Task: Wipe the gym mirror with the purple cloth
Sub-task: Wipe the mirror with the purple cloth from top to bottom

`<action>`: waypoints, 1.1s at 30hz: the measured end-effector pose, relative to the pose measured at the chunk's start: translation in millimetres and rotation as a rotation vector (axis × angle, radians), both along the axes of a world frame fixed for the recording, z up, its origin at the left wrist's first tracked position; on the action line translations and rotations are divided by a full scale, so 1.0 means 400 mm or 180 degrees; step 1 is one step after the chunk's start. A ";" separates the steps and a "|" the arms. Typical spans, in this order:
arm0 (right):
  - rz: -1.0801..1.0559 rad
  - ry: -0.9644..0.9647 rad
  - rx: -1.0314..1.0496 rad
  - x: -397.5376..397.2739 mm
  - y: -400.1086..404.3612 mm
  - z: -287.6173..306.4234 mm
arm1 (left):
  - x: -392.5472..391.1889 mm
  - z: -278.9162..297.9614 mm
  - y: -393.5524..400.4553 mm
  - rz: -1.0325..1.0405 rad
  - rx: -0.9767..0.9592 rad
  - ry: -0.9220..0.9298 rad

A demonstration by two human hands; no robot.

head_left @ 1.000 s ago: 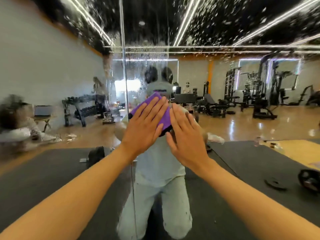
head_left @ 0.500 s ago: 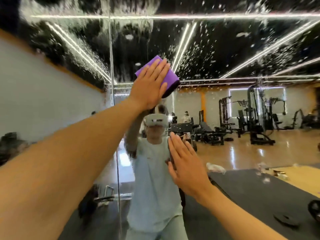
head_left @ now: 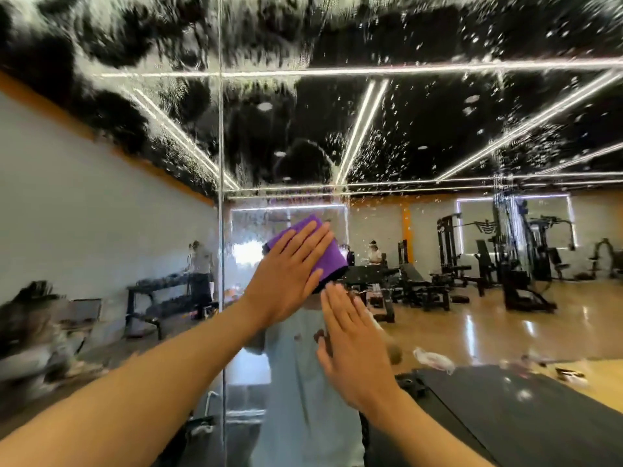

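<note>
The mirror [head_left: 438, 112] is wet with droplets and foam across its upper part (so wiping is unfinished), the left hand [head_left: 286, 274] presses the cloth [head_left: 328, 256] flat on the glass with straight fingers, the right hand [head_left: 354, 348] open just below, apparently bracing.
</note>
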State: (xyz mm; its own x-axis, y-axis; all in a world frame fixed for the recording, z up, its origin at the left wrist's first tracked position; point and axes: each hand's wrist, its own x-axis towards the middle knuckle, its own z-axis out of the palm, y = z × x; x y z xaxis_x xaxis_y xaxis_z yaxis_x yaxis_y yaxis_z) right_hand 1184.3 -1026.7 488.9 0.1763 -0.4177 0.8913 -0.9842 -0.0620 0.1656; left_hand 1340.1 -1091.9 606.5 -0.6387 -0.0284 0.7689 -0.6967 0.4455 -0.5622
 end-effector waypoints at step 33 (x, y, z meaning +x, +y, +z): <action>0.0146 0.0417 0.0754 0.089 0.016 -0.458 | 0.124 -1.005 0.007 0.0252 0.1038 0.1436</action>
